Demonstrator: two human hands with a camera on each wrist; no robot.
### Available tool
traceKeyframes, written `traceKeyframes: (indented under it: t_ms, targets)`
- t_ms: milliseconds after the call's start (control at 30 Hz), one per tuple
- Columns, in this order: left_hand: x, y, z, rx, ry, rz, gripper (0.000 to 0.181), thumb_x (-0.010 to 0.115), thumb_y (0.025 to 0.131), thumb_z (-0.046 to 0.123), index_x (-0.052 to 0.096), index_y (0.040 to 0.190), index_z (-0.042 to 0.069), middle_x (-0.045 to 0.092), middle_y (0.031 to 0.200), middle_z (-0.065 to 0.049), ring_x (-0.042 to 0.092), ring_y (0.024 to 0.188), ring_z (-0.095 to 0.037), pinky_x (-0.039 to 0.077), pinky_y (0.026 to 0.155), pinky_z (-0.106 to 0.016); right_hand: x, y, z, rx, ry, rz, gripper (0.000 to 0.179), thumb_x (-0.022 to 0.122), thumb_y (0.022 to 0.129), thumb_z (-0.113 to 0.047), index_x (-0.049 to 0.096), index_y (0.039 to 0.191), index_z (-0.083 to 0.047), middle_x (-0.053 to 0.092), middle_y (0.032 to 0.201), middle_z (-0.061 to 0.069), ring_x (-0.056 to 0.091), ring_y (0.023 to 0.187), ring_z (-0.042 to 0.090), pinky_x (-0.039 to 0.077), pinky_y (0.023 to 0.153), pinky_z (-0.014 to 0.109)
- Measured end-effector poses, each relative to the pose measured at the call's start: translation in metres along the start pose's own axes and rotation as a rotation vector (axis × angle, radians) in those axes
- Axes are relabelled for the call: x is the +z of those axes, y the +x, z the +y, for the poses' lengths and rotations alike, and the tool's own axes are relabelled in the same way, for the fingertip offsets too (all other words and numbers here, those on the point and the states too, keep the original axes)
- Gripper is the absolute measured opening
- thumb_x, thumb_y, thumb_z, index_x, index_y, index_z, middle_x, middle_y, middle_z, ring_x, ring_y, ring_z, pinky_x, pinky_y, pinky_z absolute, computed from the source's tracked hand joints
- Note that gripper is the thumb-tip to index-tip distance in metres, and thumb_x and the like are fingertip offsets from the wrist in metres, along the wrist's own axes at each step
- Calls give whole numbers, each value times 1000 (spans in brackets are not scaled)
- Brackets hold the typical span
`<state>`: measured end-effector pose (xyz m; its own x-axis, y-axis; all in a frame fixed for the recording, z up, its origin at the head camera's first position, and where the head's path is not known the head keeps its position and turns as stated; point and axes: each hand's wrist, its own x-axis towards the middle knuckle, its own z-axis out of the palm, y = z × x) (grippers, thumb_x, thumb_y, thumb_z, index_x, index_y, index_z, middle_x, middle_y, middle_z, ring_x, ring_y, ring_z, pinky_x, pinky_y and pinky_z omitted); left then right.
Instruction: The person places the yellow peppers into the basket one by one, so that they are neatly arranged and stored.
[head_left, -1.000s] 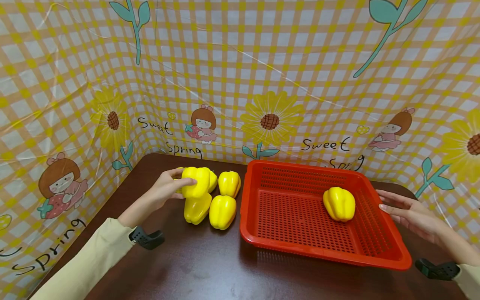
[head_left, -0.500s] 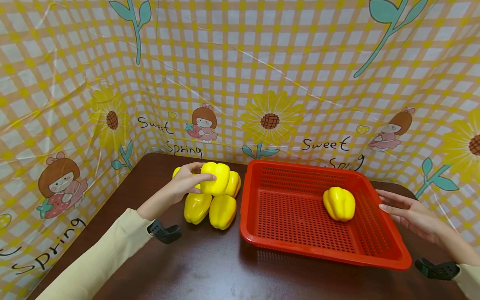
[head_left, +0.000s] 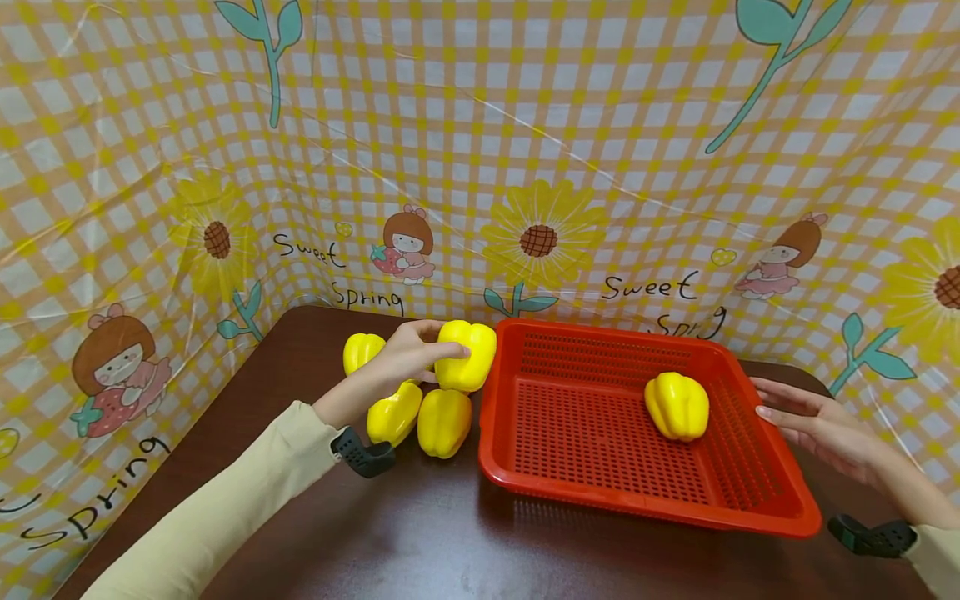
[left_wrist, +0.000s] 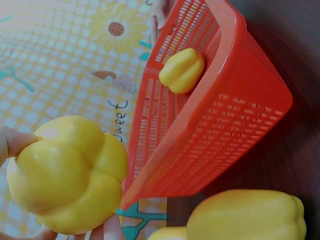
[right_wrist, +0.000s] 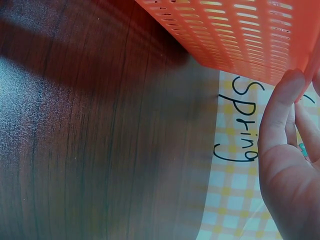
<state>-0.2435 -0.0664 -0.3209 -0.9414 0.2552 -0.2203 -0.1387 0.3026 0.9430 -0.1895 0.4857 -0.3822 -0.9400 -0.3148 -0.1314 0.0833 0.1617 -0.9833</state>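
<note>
My left hand (head_left: 408, 358) grips a yellow bell pepper (head_left: 468, 358) between thumb and fingers, raised beside the left rim of a red plastic basket (head_left: 630, 507). In the left wrist view the held pepper (left_wrist: 70, 175) shows its lobed end, thumb on one side and fingertips beneath. At the basket's right side, my right hand (head_left: 832, 433) holds the rim, thumb against its edge; in the right wrist view the thumb (right_wrist: 287, 92) presses the rim with fingers behind. One bell pepper (head_left: 677, 407) lies inside the basket, toward its right.
Left of the basket, more yellow peppers lie on the dark wooden table (head_left: 420, 533): a front one (head_left: 445, 423), another (head_left: 393, 414) beside it, and one (head_left: 362, 352) farther back, partly covered by my left hand. A checked cloth (head_left: 450, 125) hangs behind and at both sides.
My left hand has carried the held pepper rightward, from over the other peppers to the basket's left rim. The right hand and the basket have stayed in place.
</note>
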Motion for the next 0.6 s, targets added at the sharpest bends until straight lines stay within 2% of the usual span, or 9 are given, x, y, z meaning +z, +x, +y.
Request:
traceKeyframes:
  t_ms: [200, 433, 600]
  targets:
    - [17, 8, 4, 0, 0, -30, 64, 75, 79, 31, 52, 135, 10, 60, 125, -10, 65, 97, -20, 59, 79, -36, 0, 0, 1, 1, -13, 12, 45, 42, 101, -1, 55, 124, -37, 61, 119, -25, 64, 103, -2, 56, 80, 20]
    - [36, 17, 11, 2, -15, -51, 64, 76, 79, 32, 53, 134, 10, 59, 127, -9, 63, 105, -23, 57, 85, -44, -2, 1, 2, -4, 3, -9, 46, 41, 101, 0, 54, 127, -35, 62, 121, -22, 64, 104, 0, 57, 81, 22]
    - [50, 23, 13, 12, -10, -70, 65, 76, 78, 32, 53, 134, 9, 59, 126, -9, 64, 102, -21, 59, 80, -38, -2, 2, 3, -6, 22, -16, 47, 40, 101, 1, 54, 128, -35, 62, 121, -21, 65, 105, 1, 57, 81, 22]
